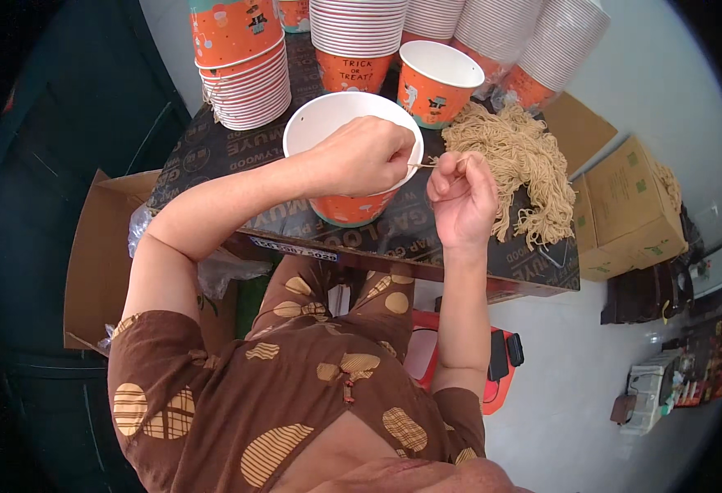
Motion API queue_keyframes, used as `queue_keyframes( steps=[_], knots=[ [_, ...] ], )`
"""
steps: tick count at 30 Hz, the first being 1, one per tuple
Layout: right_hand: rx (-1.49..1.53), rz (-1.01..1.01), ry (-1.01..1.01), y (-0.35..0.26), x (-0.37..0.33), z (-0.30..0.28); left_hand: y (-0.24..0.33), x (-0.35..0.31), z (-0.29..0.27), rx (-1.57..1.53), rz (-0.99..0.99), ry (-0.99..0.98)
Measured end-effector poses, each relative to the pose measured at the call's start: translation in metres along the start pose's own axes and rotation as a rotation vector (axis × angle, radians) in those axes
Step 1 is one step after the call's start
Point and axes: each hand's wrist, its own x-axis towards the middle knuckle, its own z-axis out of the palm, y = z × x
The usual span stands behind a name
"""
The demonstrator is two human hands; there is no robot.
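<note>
The left hand (367,154) is over the rim of a large orange cup (346,135) with a white inside. Its fingers are curled and pressed together, and the thumb and first finger pinch one end of a thin beige string (423,165). The string runs almost level from this hand to the right hand (462,197), which is just beside the cup, on its right side. The right hand also has its fingers (451,177) curled in, and they pinch the other end of the string – the palm side faces the camera. The two hands are near each other but do not touch.

The cup stands upright on a dark board (213,156) with pale print, near the front edge of it. Just behind the right hand lies a loose pile of strings (519,160) of the same beige colour, and part of it hangs over the edge of the board. A second open cup (436,82), smaller in the picture, stands behind the large one, between it and the pile.

At the back of the board there are tall stacks of cups (246,70) lying and standing, orange with white rims. A brown box (628,205) is on the floor to the right, and a flat open carton (102,255) is to the left – some clear plastic (217,271) lies beside it
</note>
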Motion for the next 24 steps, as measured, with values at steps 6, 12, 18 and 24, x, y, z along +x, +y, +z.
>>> queue_keyframes(
  steps=[6,12,18,24],
  knots=[
    [-0.041,-0.027,-0.03,-0.002,0.001,0.007,0.003,0.007,-0.003,0.043,-0.095,-0.129],
    [-0.059,-0.042,-0.071,-0.003,0.0,0.01,-0.001,0.02,-0.006,-0.001,-0.174,-0.287],
    [-0.121,-0.087,-0.134,-0.005,-0.005,0.012,-0.004,0.026,-0.003,-0.247,-0.307,-0.376],
    [-0.136,-0.284,-0.186,-0.031,-0.008,0.025,-0.039,0.005,0.006,-0.045,-0.328,-0.418]
  ],
)
